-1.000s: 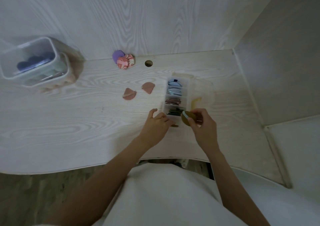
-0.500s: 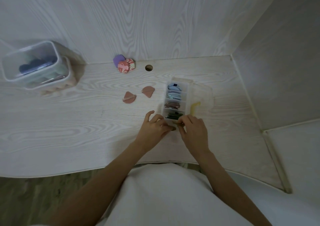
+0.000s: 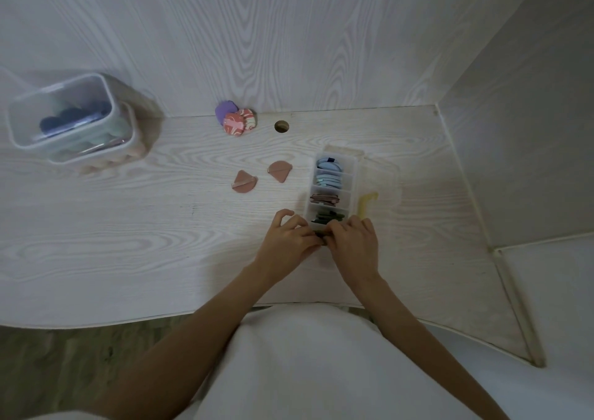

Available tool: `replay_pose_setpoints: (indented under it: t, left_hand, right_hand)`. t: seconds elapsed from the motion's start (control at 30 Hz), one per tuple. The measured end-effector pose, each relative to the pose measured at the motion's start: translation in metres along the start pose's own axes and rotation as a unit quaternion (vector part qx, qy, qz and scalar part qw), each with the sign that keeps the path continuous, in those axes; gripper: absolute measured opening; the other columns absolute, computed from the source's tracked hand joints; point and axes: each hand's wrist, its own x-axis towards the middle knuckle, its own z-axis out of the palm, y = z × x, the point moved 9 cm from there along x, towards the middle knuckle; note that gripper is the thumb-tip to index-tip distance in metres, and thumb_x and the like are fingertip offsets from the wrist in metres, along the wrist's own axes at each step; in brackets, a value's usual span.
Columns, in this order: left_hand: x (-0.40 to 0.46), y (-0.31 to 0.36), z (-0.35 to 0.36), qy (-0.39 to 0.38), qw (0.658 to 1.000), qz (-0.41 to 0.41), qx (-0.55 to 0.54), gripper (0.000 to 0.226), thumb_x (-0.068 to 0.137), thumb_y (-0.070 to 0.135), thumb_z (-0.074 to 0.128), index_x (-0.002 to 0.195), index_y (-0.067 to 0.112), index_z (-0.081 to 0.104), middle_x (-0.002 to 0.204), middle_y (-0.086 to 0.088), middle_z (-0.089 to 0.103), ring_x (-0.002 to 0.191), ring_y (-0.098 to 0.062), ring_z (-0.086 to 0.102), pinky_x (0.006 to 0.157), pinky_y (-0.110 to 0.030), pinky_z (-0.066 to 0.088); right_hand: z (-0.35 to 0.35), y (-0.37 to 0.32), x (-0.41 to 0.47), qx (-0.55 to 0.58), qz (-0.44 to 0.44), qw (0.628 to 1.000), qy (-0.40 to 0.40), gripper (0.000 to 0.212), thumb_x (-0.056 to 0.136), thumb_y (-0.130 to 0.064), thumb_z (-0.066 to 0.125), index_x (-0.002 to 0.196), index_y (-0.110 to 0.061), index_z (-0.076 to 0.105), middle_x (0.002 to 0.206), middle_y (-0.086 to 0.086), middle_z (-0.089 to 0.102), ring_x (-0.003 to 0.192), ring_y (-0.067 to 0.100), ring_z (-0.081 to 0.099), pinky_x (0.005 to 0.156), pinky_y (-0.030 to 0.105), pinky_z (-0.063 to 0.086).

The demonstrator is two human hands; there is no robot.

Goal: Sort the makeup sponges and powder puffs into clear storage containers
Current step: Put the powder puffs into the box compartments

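Hands meet at the near end of the clear divided organizer [image 3: 332,191]: the left hand [image 3: 289,241] and right hand [image 3: 353,242] both curl their fingers onto a dark green puff [image 3: 320,235] pinched between them there. Inside the organizer lie blue, pink-brown and green puffs. Just left of the organizer, two pink wedge puffs [image 3: 244,181] rest on the desk [image 3: 128,226]. Beyond the organizer, patterned round puffs [image 3: 236,120] sit by the wall. Far left of the organizer stand stacked clear tubs [image 3: 74,120].
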Motion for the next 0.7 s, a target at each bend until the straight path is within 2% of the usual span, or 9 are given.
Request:
replay_pose_setpoints:
  t: [0.17,0.3,0.37,0.47,0.5,0.57,0.63,0.7]
  left_hand:
    - [-0.002,-0.001,0.001,0.009,1.000,0.016,-0.010,0.015,0.086,0.028,0.060,0.088,0.031,0.074,0.082,0.015,0.071,0.085,-0.009,0.050,0.090,-0.035,0.035]
    - [-0.003,-0.003,0.001,0.018,0.999,0.028,-0.015,0.012,0.084,0.028,0.063,0.087,0.030,0.074,0.082,0.016,0.071,0.085,-0.009,0.051,0.090,-0.035,0.036]
    - [-0.003,-0.005,0.001,0.023,0.999,0.019,-0.020,0.011,0.084,0.029,0.063,0.083,0.028,0.074,0.080,0.015,0.071,0.085,-0.009,0.051,0.090,-0.035,0.036]
    - [-0.003,-0.012,-0.001,0.030,0.998,-0.006,-0.054,0.015,0.084,0.034,0.063,0.079,0.024,0.073,0.080,0.013,0.071,0.085,-0.009,0.054,0.087,-0.031,0.038]
    - [-0.003,-0.016,-0.003,0.032,0.996,-0.023,-0.074,0.019,0.086,0.036,0.061,0.079,0.022,0.073,0.082,0.011,0.071,0.086,-0.011,0.055,0.085,-0.030,0.038]
    - [-0.003,-0.032,-0.013,0.044,0.989,-0.081,-0.116,0.027,0.089,0.036,0.054,0.083,0.017,0.071,0.084,0.006,0.071,0.085,-0.014,0.057,0.081,-0.029,0.039]
    - [-0.003,-0.060,-0.024,0.062,0.969,-0.175,-0.165,0.030,0.092,0.035,0.049,0.089,0.014,0.069,0.088,0.003,0.070,0.086,-0.012,0.058,0.080,-0.028,0.041]
    - [-0.002,-0.091,-0.034,0.079,0.944,-0.258,-0.191,0.025,0.093,0.030,0.050,0.097,0.014,0.068,0.093,0.005,0.068,0.089,-0.005,0.054,0.079,-0.016,0.038]
  right_hand:
    - [-0.013,-0.002,-0.001,0.006,-0.021,0.998,0.062,0.020,0.069,-0.013,0.077,0.061,-0.017,0.060,0.051,-0.003,0.058,0.061,0.021,0.052,0.063,0.027,0.024]
    - [-0.002,-0.005,0.001,0.032,-0.065,0.997,0.035,0.013,0.068,-0.016,0.079,0.062,-0.018,0.068,0.051,-0.002,0.060,0.063,0.022,0.054,0.062,0.028,0.025]
    - [-0.003,-0.004,-0.001,0.052,-0.085,0.995,0.020,0.006,0.074,-0.021,0.073,0.069,-0.021,0.072,0.056,-0.003,0.063,0.065,0.021,0.054,0.063,0.028,0.024]
    - [-0.003,-0.005,-0.010,0.041,-0.108,0.993,-0.010,0.031,0.088,-0.036,0.046,0.083,-0.024,0.075,0.074,-0.007,0.071,0.076,0.019,0.055,0.069,0.028,0.025]
    - [-0.001,-0.005,-0.013,0.042,-0.109,0.993,-0.023,0.036,0.089,-0.040,0.042,0.089,-0.024,0.074,0.080,-0.008,0.072,0.078,0.020,0.055,0.070,0.028,0.026]
    - [0.001,-0.006,-0.015,0.044,-0.106,0.993,-0.037,0.036,0.086,-0.044,0.044,0.095,-0.023,0.072,0.086,-0.007,0.071,0.080,0.021,0.055,0.072,0.029,0.028]
    - [0.003,-0.007,-0.015,0.039,-0.106,0.993,-0.031,0.027,0.080,-0.040,0.059,0.096,-0.022,0.071,0.086,-0.005,0.070,0.081,0.022,0.057,0.072,0.029,0.028]
    - [0.006,-0.005,-0.013,0.033,-0.109,0.993,-0.014,0.025,0.072,-0.029,0.075,0.094,-0.020,0.071,0.082,-0.002,0.069,0.080,0.024,0.058,0.071,0.030,0.029]
